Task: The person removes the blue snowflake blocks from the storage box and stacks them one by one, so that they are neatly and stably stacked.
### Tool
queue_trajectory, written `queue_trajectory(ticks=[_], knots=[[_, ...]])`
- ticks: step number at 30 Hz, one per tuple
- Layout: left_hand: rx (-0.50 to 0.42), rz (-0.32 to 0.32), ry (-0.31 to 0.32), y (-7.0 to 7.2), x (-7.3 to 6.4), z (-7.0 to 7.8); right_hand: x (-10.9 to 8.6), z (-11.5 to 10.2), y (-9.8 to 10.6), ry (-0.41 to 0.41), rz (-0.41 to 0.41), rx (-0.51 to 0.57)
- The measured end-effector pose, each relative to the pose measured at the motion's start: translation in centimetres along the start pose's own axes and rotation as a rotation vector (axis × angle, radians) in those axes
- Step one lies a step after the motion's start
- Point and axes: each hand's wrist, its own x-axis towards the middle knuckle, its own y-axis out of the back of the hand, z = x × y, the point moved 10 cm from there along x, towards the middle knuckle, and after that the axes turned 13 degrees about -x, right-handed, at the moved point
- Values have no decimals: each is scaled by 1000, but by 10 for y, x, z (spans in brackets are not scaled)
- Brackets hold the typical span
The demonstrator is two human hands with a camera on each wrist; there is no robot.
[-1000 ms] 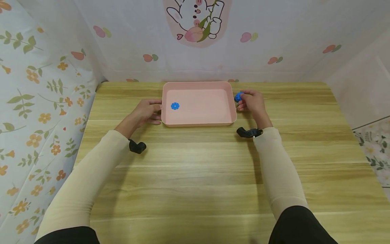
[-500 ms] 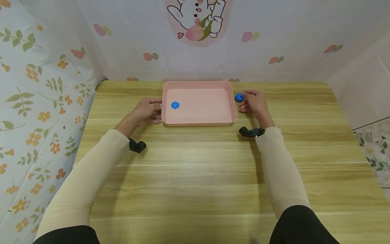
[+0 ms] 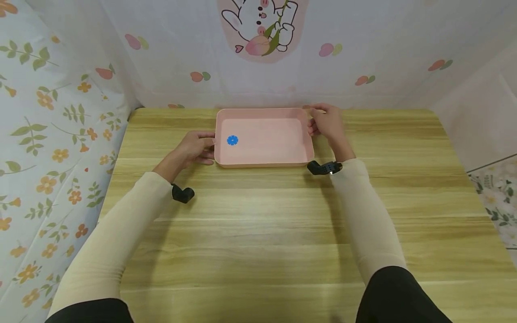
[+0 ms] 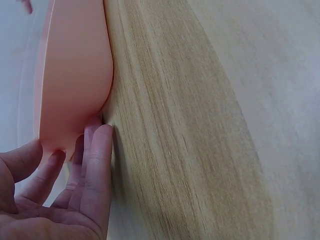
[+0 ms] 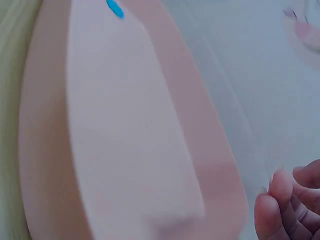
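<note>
A pink rectangular tray (image 3: 262, 164) lies at the back of the wooden table, with a flat blue notched disc (image 3: 232, 140) at the left of its floor. My left hand (image 3: 195, 147) holds the tray's left end; in the left wrist view the thumb (image 4: 25, 159) lies at the rim and the fingers (image 4: 98, 160) reach against the outer wall and underside. My right hand (image 3: 328, 122) is at the tray's back right corner, fingers bent. The right wrist view shows those fingertips (image 5: 281, 189) beside the tray's end, with nothing visible between them and the thumb.
The wooden table (image 3: 258, 233) extends in front of the tray and to both sides. Behind it hangs a white printed cloth (image 3: 169, 54), close to the tray's back edge. A floral cloth (image 3: 52, 148) hangs along the left side.
My right hand held blue notched discs right of the tray; it has moved back and left to the tray's corner, and those discs no longer show. My left hand has stayed at the tray.
</note>
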Motion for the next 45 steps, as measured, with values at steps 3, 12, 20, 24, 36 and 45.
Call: queue_trajectory(ticks=[3, 12, 20, 24, 36, 45], knots=[[-1, 2, -1, 0, 0, 0, -1, -17, -20, 40, -34, -52], [3, -3, -1, 0, 1, -1, 0, -40, -76, 90, -133, -191], [0, 4, 6, 0, 4, -1, -2, -42, -109, 102, -211, -262], [-3, 3, 4, -1, 4, -1, -4, -44, -129, 135, -268, -293], [-21, 5, 11, 1, 3, -2, -11, -57, -188, 254, -463, -449], [-16, -3, 18, 0, 2, -1, -13, -57, -208, 249, -513, -483]])
